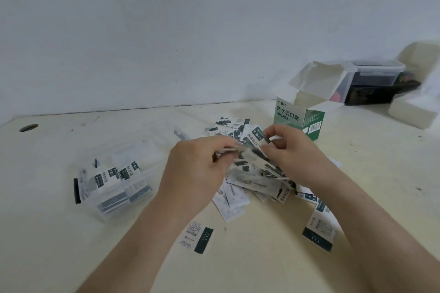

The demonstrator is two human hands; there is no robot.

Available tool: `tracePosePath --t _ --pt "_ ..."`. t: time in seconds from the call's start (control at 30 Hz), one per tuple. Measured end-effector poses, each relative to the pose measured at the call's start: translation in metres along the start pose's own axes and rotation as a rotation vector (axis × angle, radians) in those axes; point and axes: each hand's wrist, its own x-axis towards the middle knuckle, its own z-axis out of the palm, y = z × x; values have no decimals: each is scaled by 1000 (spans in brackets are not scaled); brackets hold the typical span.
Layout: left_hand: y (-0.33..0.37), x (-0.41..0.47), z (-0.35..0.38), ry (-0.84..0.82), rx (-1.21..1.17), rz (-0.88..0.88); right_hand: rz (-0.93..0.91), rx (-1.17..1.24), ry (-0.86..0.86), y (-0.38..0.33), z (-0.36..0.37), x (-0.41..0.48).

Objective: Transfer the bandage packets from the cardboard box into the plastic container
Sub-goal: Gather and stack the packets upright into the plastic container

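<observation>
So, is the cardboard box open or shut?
Open. The cardboard box stands upright, top flaps spread outward; whether anything is inside cannot be told.

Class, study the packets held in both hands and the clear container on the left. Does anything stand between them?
Nothing visible does. Between the held packets and the plastic container lies only bare table; the left hand is on the side nearer it.

i see a plain white wall [166, 31] behind a cream surface [71, 257], scuffed and stained, with a round cable hole [28, 128] near its far left corner.
</observation>
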Motion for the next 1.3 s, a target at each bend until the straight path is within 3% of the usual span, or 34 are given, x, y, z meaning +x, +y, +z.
tracePosePath --t 0.2,0.3,0.5,0.7,0.83,1.0,1.13,1.2,1.3 --pt "3 1 4 103 -17 -88 87 339 -182 -2 -4 -4" --pt "1 1 6 106 4 -85 121 384 -269 -6 -4 -9" --pt "7 2 -2 256 -86 -47 59 150 -45 -4 -2 -3" --pt "7 6 -4 324 -175 -155 -6 157 230 -5 -3 -2" --pt "8 6 -5 335 -132 -157 -42 346 311 -10 -6 -4" --pt "10 3 -9 290 120 5 -38 439 336 -11 -10 -5" --pt "5 2 -5 246 309 139 -123 235 298 -16 -11 -8" --pt "4 2 -5 251 376 182 -172 150 234 -19 -12 -10" --pt "4 5 -4 267 378 230 -226 223 94 -24 -12 -14"
